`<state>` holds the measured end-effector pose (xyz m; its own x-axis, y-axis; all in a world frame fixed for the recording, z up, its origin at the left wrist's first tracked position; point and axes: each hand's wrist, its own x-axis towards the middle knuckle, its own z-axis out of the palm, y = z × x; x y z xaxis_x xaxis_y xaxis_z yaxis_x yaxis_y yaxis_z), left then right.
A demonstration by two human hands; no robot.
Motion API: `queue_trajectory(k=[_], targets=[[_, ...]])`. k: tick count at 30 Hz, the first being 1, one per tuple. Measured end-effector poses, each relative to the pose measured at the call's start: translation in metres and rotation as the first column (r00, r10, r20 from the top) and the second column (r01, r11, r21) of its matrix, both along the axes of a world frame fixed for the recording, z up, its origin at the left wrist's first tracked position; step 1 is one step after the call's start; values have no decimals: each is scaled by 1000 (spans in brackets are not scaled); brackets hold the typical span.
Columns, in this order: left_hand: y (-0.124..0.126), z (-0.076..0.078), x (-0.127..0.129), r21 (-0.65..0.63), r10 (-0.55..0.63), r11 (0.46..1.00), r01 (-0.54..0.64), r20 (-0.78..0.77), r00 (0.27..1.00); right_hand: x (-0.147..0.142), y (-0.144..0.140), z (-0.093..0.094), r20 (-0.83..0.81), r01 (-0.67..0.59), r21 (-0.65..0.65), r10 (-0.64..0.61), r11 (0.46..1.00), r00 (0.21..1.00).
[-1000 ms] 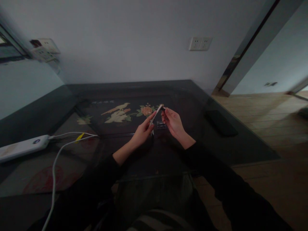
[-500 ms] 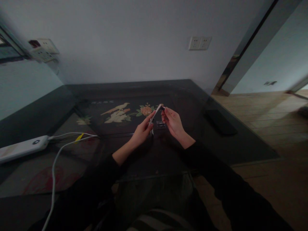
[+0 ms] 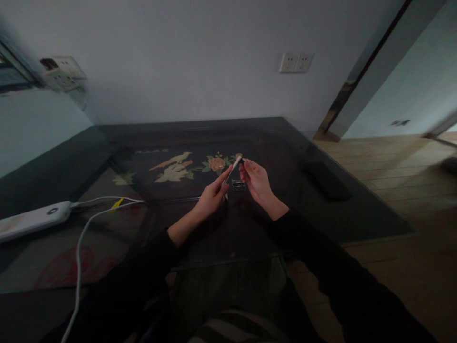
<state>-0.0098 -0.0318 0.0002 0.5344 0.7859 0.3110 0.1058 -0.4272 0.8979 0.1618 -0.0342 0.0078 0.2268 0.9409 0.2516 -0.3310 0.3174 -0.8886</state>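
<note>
My left hand [image 3: 212, 193] is closed around the lower part of a slim, flat, pale-edged object [image 3: 233, 167], held tilted above the dark glass table. It is seen nearly edge-on, so its kind is unclear. At its upper end, my right hand [image 3: 256, 178] is pinched, thumb and forefinger together by a small dark bit. What sits between those fingertips is too small to name. A small clear-and-dark piece [image 3: 238, 185] lies on the table between my hands. Below my left fingers, a thin light strip [image 3: 225, 196] shows; whether it belongs to the slim object, I cannot tell.
The dark glass tabletop [image 3: 278, 228] carries a bird-and-flower picture [image 3: 174, 169]. At left lies a white power strip [image 3: 35, 220] with a white cable [image 3: 79, 257] running toward me. A flat black object [image 3: 326, 181] rests at right. A wall [image 3: 193, 62] stands behind.
The slim object has turned slightly, so less of its dark side shows. Both hands stay almost in the same place.
</note>
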Motion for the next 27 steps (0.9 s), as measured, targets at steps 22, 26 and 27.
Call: queue_trajectory(k=[22,26,27], targets=[[-9,1,5,-60,-29,998,27,-27,999,-1,-4,5,-26,0,16,1,1000,1000],[-6,-1,4,-22,11,1000,-12,-44,999,-1,-5,5,-35,-26,19,26,999,999],[-5,-2,3,-15,19,1000,-19,-36,999,-1,-5,6,-29,-23,21,23,1000,999]])
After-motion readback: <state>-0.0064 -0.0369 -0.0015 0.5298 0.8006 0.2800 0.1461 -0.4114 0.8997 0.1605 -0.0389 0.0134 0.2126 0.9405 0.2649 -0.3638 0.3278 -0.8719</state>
